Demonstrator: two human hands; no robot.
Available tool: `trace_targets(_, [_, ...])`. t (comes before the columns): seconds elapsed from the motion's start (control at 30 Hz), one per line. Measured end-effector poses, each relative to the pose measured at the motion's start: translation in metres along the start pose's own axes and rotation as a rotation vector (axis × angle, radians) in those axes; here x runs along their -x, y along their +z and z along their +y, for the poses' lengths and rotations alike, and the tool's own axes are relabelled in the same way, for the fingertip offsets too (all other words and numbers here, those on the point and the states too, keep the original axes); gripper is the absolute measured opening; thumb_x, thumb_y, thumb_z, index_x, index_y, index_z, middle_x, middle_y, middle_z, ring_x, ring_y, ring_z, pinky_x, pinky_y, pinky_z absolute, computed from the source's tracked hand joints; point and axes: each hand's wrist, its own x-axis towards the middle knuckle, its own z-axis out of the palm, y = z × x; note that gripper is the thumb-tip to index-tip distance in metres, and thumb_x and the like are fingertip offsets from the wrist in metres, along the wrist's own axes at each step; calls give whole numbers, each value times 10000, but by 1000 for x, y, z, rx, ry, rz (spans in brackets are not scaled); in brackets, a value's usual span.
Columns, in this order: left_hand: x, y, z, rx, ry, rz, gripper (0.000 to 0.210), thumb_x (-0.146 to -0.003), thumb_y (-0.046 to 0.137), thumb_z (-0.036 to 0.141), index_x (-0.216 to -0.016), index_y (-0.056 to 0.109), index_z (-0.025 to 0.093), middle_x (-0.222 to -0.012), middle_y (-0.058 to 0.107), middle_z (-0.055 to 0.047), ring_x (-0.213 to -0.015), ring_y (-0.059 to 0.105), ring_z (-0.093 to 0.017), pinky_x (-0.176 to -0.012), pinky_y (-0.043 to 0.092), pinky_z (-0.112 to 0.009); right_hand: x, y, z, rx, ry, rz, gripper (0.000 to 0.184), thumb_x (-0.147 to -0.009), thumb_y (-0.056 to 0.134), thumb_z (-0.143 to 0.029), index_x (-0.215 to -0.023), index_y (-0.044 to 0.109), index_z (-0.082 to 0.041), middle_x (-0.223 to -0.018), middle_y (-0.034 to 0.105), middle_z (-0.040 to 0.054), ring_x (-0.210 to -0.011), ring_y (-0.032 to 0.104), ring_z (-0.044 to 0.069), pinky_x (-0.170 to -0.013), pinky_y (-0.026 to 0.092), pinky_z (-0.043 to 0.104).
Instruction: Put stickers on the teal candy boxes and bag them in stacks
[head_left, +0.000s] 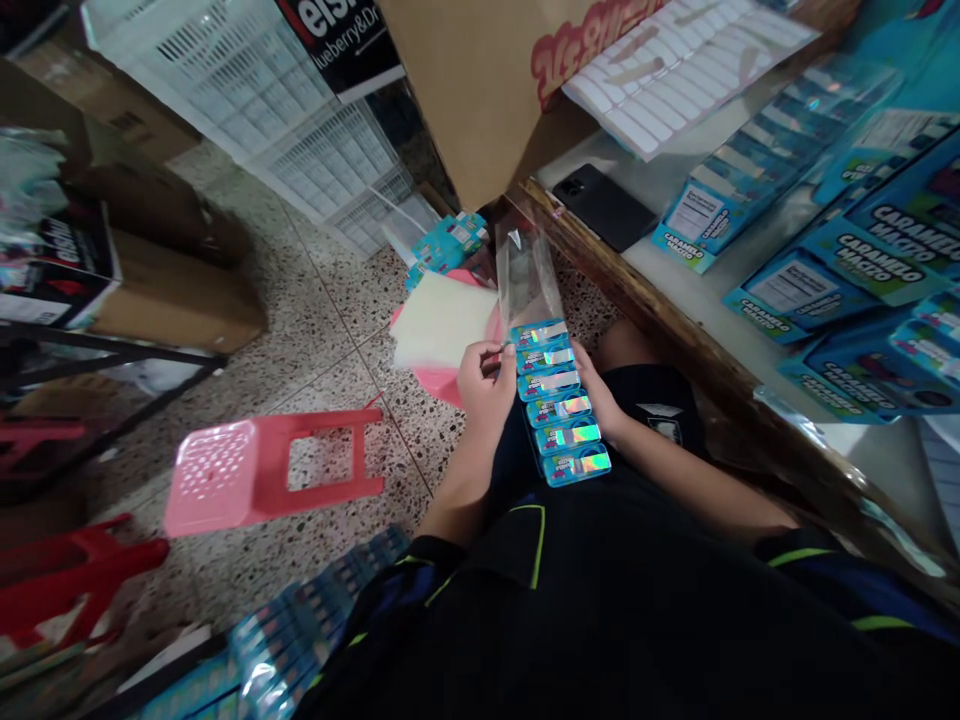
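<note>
A row of several small blue candy packs (562, 408), each with a shiny silvery strip, lies in front of my body. The far end of the row sits in a long clear plastic bag (529, 275), whose loose upper part stretches away from me. My left hand (487, 378) is closed at the row's left edge, thumb and fingers pinching the bag near the upper packs. On the opposite side my right hand (596, 395) grips the row's right edge, its fingers partly hidden behind the packs.
At right, a table (750, 345) bears a black phone (604, 205), label sheets (682, 75) and blue candy boxes (847, 245). A pink stool (217, 475) lies on its side at left. White sheets (442, 320) rest on something pink. Beyond are a carton (465, 90) and white crates (247, 90).
</note>
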Motion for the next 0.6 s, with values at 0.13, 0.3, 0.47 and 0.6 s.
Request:
trace_targets(0.13, [13,-5,0,-4,15,2,251,-900,728,455,-905,648,217,-928,706,-24,-835,699,-154,-756,572,-274,3,1,1,-74,-43,-2,578,-905,632,-557,-1456,542,-408,-1547,570,-51,-1476,484,248,-1283,326,493])
trace_targets(0.3, [17,-11,-2,-4,30,-38,261,-924,701,462,-903,632,211,-966,705,-41,-865,702,-161,-768,584,-287,3,2,-6,-21,-112,65,517,-905,655,-453,-1412,614,-361,-1582,544,-35,-1512,441,234,-1306,275,459])
trace_targets(0.47, [14,-15,-8,94,48,-72,321,-895,733,495,-932,587,212,-1107,686,-73,-996,710,-183,-814,595,-306,-1,1,-9,-23,-130,52,528,-887,685,-508,-1379,654,-320,-1560,570,11,-1489,473,260,-1284,311,477])
trace_targets(0.6, [22,-12,-19,214,-44,-107,423,-850,766,566,-1030,590,227,-1209,682,-93,-1145,692,-222,-1004,569,-405,-3,0,-8,-22,-137,61,609,-887,630,-676,-1360,668,-296,-1548,583,41,-1477,490,280,-1274,328,484])
